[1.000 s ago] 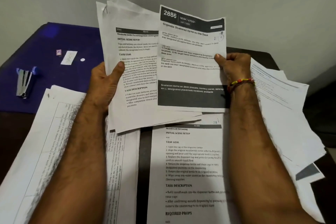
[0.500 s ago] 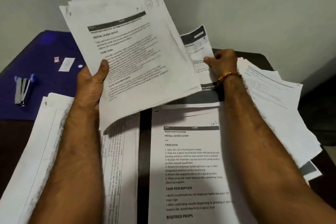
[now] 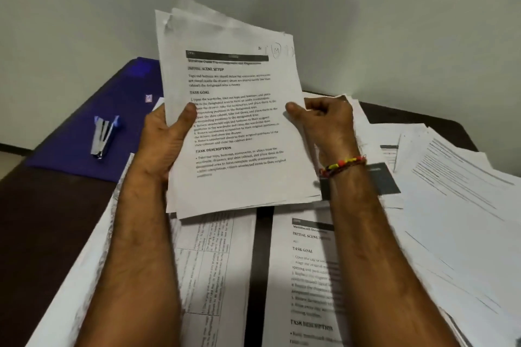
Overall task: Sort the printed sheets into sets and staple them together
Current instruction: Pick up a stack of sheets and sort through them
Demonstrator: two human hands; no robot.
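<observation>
I hold a stack of printed sheets (image 3: 236, 127) upright above the desk. Its top page carries the headings "INITIAL SCENE SETUP" and "TASK GOAL". My left hand (image 3: 166, 138) grips the stack's left edge, thumb on the front. At the right edge my right hand (image 3: 324, 121) pinches the stack, thumb on the front; a beaded bracelet circles its wrist. The sheet with the dark band (image 3: 383, 177) lies on the pile behind my right wrist. A silver and blue stapler (image 3: 103, 135) lies on the blue folder (image 3: 84, 149) at the left, away from both hands.
Piles of printed sheets cover the dark desk (image 3: 42, 220): a table-printed pile (image 3: 203, 262) at the lower left, a text page (image 3: 307, 276) in the lower middle, a loose heap (image 3: 451, 191) at the right. A small staple box (image 3: 148, 98) lies on the folder. The wall (image 3: 366, 8) is behind.
My right hand laid the dark-banded sheet on the right pile and came back to pinch the stack's right edge. The stack swung left, then returned to the middle.
</observation>
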